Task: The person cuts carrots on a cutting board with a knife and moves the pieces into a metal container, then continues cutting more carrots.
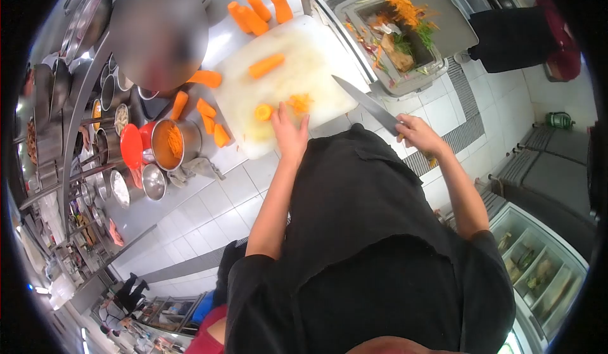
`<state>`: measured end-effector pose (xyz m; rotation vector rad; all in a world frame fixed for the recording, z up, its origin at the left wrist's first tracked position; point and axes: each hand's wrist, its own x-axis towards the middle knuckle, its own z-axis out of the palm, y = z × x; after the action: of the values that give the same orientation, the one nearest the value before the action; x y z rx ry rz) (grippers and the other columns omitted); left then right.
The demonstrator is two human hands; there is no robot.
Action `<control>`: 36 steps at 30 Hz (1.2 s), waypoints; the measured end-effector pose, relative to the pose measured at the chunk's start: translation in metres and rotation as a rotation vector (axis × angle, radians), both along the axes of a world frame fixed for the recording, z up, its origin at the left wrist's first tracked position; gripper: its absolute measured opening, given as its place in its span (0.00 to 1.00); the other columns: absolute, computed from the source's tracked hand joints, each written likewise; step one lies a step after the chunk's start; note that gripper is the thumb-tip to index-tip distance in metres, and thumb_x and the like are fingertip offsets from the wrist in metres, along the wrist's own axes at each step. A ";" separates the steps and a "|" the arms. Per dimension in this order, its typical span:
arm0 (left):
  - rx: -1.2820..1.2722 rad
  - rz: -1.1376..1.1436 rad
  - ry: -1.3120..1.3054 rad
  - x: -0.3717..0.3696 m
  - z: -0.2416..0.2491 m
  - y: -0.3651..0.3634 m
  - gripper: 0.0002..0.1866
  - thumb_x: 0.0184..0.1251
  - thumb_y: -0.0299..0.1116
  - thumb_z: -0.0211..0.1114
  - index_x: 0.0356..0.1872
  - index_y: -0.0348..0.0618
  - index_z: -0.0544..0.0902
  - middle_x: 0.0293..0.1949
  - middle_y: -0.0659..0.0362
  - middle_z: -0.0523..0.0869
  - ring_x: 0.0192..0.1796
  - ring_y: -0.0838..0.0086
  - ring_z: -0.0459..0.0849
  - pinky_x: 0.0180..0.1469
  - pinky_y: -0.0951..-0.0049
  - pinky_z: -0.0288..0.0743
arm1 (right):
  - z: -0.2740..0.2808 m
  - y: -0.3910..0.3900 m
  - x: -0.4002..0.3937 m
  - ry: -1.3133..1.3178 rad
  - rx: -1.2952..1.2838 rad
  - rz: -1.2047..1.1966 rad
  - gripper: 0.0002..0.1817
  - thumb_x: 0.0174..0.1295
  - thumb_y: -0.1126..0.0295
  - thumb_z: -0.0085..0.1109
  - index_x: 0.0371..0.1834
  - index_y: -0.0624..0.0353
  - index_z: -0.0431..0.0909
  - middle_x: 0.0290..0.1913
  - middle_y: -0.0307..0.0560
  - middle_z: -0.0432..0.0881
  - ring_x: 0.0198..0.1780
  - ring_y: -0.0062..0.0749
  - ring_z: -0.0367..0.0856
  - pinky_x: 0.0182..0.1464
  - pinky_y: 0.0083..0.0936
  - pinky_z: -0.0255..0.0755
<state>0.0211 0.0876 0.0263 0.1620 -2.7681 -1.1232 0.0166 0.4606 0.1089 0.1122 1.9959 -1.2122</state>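
A white cutting board (234, 97) lies on the metal counter. My left hand (289, 132) rests on it, fingers apart, beside a short round carrot piece (263, 112). Just right of those fingers is a small pile of shredded carrot (299, 103). A longer carrot piece (266, 65) lies farther up the board. My right hand (415, 132) is wrapped round the handle of a large knife (367, 103), off the board's right side, with the blade pointing up and left toward the board's edge.
Peeled carrots (253, 19) lie beyond the board, others to its left. A metal pot (192, 146) holds shredded carrot near a red bowl (131, 146). An open bin (437, 69) of peelings stands at the upper right. Other people are partly visible.
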 end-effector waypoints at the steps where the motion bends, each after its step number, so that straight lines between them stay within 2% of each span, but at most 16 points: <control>1: 0.069 0.113 0.000 -0.005 -0.005 0.004 0.35 0.68 0.34 0.75 0.72 0.28 0.73 0.64 0.39 0.72 0.65 0.46 0.75 0.69 0.57 0.74 | -0.015 -0.006 -0.001 0.000 0.001 0.007 0.16 0.78 0.65 0.55 0.60 0.64 0.77 0.35 0.47 0.85 0.29 0.22 0.80 0.29 0.24 0.77; 2: 0.070 0.120 0.000 -0.011 -0.006 0.008 0.35 0.68 0.34 0.75 0.72 0.28 0.73 0.64 0.39 0.72 0.65 0.46 0.75 0.69 0.57 0.74 | -0.026 -0.016 -0.002 -0.048 -0.107 -0.044 0.17 0.80 0.64 0.53 0.62 0.65 0.75 0.33 0.45 0.84 0.28 0.21 0.80 0.28 0.23 0.76; 4: 0.158 0.056 0.046 -0.025 -0.007 0.014 0.34 0.64 0.33 0.79 0.70 0.31 0.78 0.57 0.47 0.73 0.48 0.64 0.82 0.51 0.67 0.83 | -0.048 -0.037 -0.005 -0.091 -0.229 -0.056 0.20 0.84 0.61 0.49 0.67 0.67 0.70 0.29 0.42 0.81 0.25 0.21 0.78 0.25 0.21 0.73; 6: 0.174 0.066 0.035 -0.035 -0.010 0.018 0.32 0.64 0.32 0.80 0.68 0.32 0.80 0.57 0.48 0.73 0.45 0.66 0.83 0.49 0.68 0.83 | -0.065 -0.056 -0.010 -0.088 -0.223 0.032 0.19 0.83 0.61 0.48 0.65 0.66 0.71 0.30 0.42 0.81 0.25 0.21 0.79 0.25 0.22 0.74; 10: 0.237 0.087 -0.001 -0.042 -0.013 0.022 0.27 0.62 0.28 0.80 0.63 0.35 0.85 0.57 0.51 0.74 0.38 0.71 0.85 0.45 0.72 0.85 | -0.045 -0.089 -0.016 -0.112 -0.155 0.219 0.14 0.84 0.62 0.47 0.58 0.62 0.73 0.30 0.42 0.80 0.24 0.23 0.78 0.26 0.24 0.75; 11: 0.240 0.089 -0.004 -0.042 -0.015 0.022 0.27 0.62 0.28 0.80 0.63 0.35 0.85 0.57 0.51 0.74 0.38 0.71 0.85 0.45 0.72 0.85 | -0.046 -0.093 -0.013 -0.114 -0.152 0.220 0.14 0.84 0.62 0.47 0.58 0.62 0.73 0.30 0.42 0.80 0.24 0.23 0.78 0.26 0.24 0.75; 13: 0.339 0.091 0.044 -0.043 -0.019 0.022 0.24 0.64 0.24 0.78 0.61 0.34 0.86 0.57 0.52 0.74 0.39 0.73 0.86 0.43 0.74 0.86 | -0.057 -0.099 -0.008 -0.097 -0.208 0.216 0.12 0.84 0.62 0.46 0.52 0.60 0.72 0.30 0.41 0.80 0.23 0.22 0.76 0.27 0.25 0.75; 19: 0.500 0.136 -0.040 -0.043 -0.022 0.023 0.22 0.65 0.21 0.76 0.60 0.33 0.86 0.55 0.53 0.76 0.41 0.73 0.87 0.44 0.74 0.86 | -0.060 -0.100 -0.008 -0.124 -0.314 0.190 0.12 0.84 0.63 0.46 0.47 0.60 0.71 0.30 0.41 0.79 0.22 0.21 0.74 0.27 0.24 0.73; 22: 0.500 0.149 -0.012 -0.043 -0.022 0.025 0.21 0.64 0.21 0.76 0.59 0.32 0.87 0.55 0.52 0.77 0.41 0.73 0.87 0.45 0.73 0.86 | -0.045 -0.095 -0.015 -0.079 -0.278 0.261 0.11 0.84 0.64 0.47 0.48 0.60 0.71 0.29 0.41 0.79 0.22 0.21 0.74 0.27 0.24 0.73; 24: 0.417 0.139 0.043 -0.042 -0.008 0.019 0.22 0.63 0.20 0.75 0.59 0.32 0.86 0.54 0.51 0.78 0.42 0.66 0.89 0.46 0.71 0.86 | -0.033 -0.101 -0.016 -0.121 -0.224 0.197 0.10 0.83 0.65 0.48 0.50 0.61 0.72 0.28 0.41 0.79 0.22 0.21 0.73 0.27 0.23 0.72; 26: 0.471 0.156 0.201 -0.042 0.004 0.002 0.22 0.61 0.20 0.75 0.58 0.34 0.86 0.54 0.51 0.78 0.41 0.66 0.87 0.45 0.71 0.85 | -0.001 -0.124 -0.021 -0.118 -0.192 0.165 0.10 0.83 0.65 0.49 0.52 0.61 0.73 0.28 0.41 0.79 0.21 0.20 0.73 0.26 0.23 0.71; 29: 0.472 0.295 0.236 -0.035 0.061 -0.047 0.21 0.62 0.20 0.75 0.57 0.35 0.87 0.54 0.52 0.78 0.40 0.67 0.87 0.45 0.71 0.85 | 0.010 -0.169 -0.043 -0.064 -0.249 0.338 0.10 0.83 0.65 0.48 0.54 0.61 0.73 0.28 0.40 0.79 0.21 0.20 0.73 0.26 0.23 0.71; 32: 0.402 0.412 0.316 -0.017 0.089 -0.125 0.18 0.63 0.21 0.75 0.55 0.33 0.88 0.51 0.51 0.80 0.40 0.67 0.87 0.44 0.70 0.85 | 0.057 -0.253 -0.063 -0.027 -0.230 0.492 0.12 0.83 0.64 0.48 0.53 0.61 0.75 0.28 0.39 0.79 0.21 0.20 0.73 0.27 0.23 0.72; 33: 0.372 0.451 0.384 -0.011 0.097 -0.154 0.18 0.63 0.21 0.75 0.54 0.33 0.88 0.51 0.51 0.80 0.40 0.68 0.87 0.44 0.70 0.84 | 0.064 -0.281 -0.068 0.003 -0.227 0.550 0.12 0.82 0.63 0.48 0.52 0.61 0.75 0.28 0.39 0.79 0.22 0.20 0.74 0.27 0.23 0.72; 36: 0.199 0.609 0.329 0.001 0.107 -0.244 0.17 0.61 0.26 0.77 0.51 0.34 0.90 0.45 0.51 0.83 0.41 0.66 0.87 0.46 0.67 0.83 | 0.067 -0.360 -0.083 0.032 -0.304 0.614 0.13 0.81 0.63 0.48 0.51 0.62 0.76 0.28 0.41 0.80 0.23 0.24 0.76 0.30 0.27 0.75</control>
<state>0.0223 -0.1565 0.1334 0.7146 -2.0946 -1.1181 -0.0667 0.1004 0.1757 -0.6294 1.6597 -1.0839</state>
